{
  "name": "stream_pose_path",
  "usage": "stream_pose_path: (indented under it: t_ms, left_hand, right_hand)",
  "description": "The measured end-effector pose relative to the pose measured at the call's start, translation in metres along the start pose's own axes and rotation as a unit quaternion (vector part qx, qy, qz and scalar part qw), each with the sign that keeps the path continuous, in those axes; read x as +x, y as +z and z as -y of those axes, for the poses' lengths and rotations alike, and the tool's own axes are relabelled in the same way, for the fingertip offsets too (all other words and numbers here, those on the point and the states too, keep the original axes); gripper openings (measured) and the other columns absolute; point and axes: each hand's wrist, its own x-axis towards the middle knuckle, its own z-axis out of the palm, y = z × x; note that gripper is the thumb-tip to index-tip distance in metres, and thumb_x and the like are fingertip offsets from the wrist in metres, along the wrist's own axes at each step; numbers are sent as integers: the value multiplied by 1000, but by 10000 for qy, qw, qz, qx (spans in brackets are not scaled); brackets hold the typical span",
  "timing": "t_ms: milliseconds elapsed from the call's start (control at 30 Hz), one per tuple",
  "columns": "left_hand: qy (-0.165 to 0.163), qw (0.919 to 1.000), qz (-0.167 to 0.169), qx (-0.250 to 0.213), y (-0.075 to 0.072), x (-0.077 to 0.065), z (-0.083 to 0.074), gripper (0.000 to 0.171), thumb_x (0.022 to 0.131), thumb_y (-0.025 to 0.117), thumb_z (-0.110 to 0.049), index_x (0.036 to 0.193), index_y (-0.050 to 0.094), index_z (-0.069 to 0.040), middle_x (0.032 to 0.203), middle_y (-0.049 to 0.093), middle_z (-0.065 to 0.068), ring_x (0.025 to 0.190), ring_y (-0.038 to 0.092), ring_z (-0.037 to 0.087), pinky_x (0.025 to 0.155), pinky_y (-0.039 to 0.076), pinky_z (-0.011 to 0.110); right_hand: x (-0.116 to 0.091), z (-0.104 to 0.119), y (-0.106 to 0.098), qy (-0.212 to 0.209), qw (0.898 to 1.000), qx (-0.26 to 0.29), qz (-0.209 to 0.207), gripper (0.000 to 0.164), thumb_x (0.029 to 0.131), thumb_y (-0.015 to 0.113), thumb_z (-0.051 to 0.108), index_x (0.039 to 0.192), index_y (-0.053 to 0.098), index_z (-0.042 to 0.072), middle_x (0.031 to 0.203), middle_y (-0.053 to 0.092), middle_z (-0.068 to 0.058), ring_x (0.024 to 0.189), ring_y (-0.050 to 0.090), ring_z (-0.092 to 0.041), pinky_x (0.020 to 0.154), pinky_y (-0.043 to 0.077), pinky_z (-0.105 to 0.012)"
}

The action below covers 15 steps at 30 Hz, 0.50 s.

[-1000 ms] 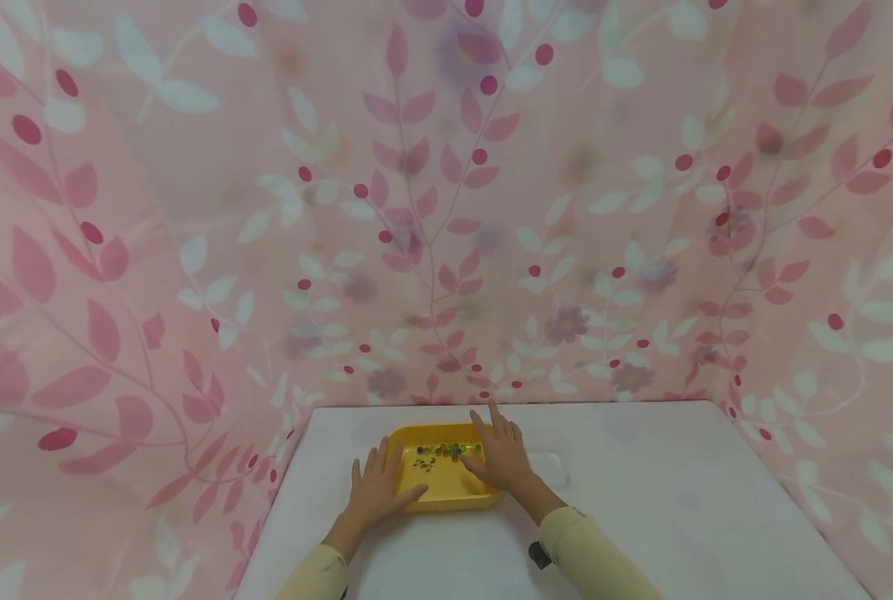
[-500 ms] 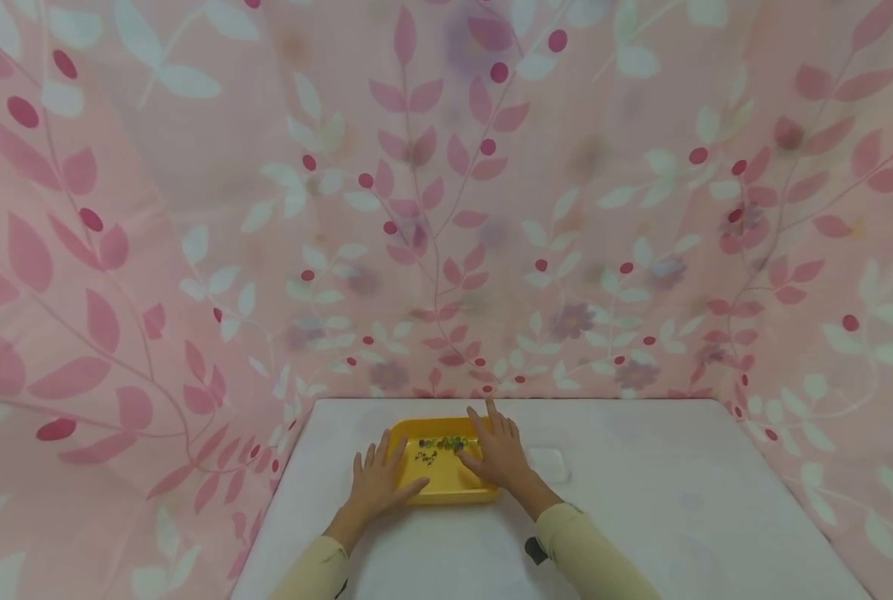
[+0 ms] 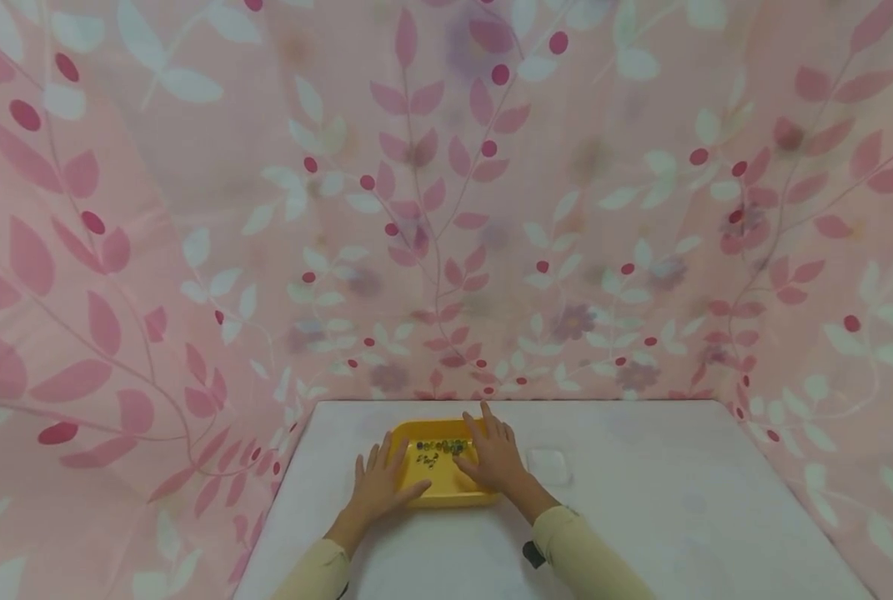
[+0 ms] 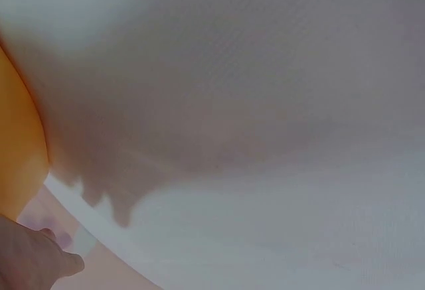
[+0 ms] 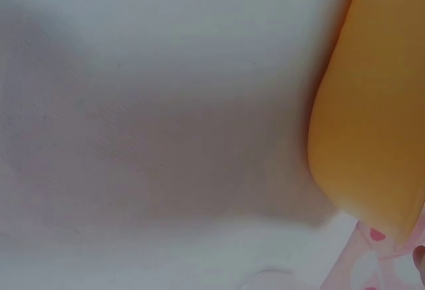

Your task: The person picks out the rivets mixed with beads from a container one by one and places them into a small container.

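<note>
A: Where is the tray [image 3: 446,486]?
B: On the white bench [image 3: 686,508], near its far edge. Yellow, flat on its base, between the two hands.

A: Left hand [image 3: 375,488]?
B: At the tray's left side, fingers spread and pointing away from the body. Thumb out to the right, over the near left corner. Nothing pinched.

A: Right hand [image 3: 495,458]?
B: Over the right side, covering part of that rim. Fingers fanned, reaching to the far right corner; thumb over the tray's inside. Nothing pinched here either. Whether either palm bears on the rim, I cannot tell.

A: Contents?
B: Dark and greenish round beads [image 3: 440,447] in an uneven band across the far half, the right end just beside the right thumb. Small bits [image 3: 427,460] in a loose cluster on the near side of that band, nearer the left hand; too small to make out.

A: Wrist views?
B: Left: tray wall at the left edge, part of a hand below it, a finger-shaped shadow on the bench. Right: tray wall at the right edge, a sliver of finger in the low corner.

A: Round about?
B: A clear flat thing [image 3: 549,467] just right of the tray. Pale sleeves [image 3: 592,554] on both arms, something dark [image 3: 534,554] beside the right one. Pink leaf-print cloth [image 3: 446,208] behind.
</note>
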Motion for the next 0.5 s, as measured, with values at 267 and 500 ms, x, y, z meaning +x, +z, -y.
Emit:
stream_pose_path:
  t_ms: [267,500]
  left_hand:
    - [181,9996,-201,56,4,-4,-1,97,81,57,-75,156,31,-20,164,19,19,142,28,52,111,11,74]
    - [102,9996,-188,176,-2,2,-2,98,81,54,-78,158,27,-24,165,17,17,143,28,51,112,11,73]
  right_hand:
    - [-7,4,10,27,9998,6,207,81,87,68,52,152,36,16,162,18,-23,134,41,-45,109,31,-62]
    - [4,12,5,-19,9996,119,248,80,87,68,52,152,38,14,161,21,-22,137,39,-46,110,32,-63]
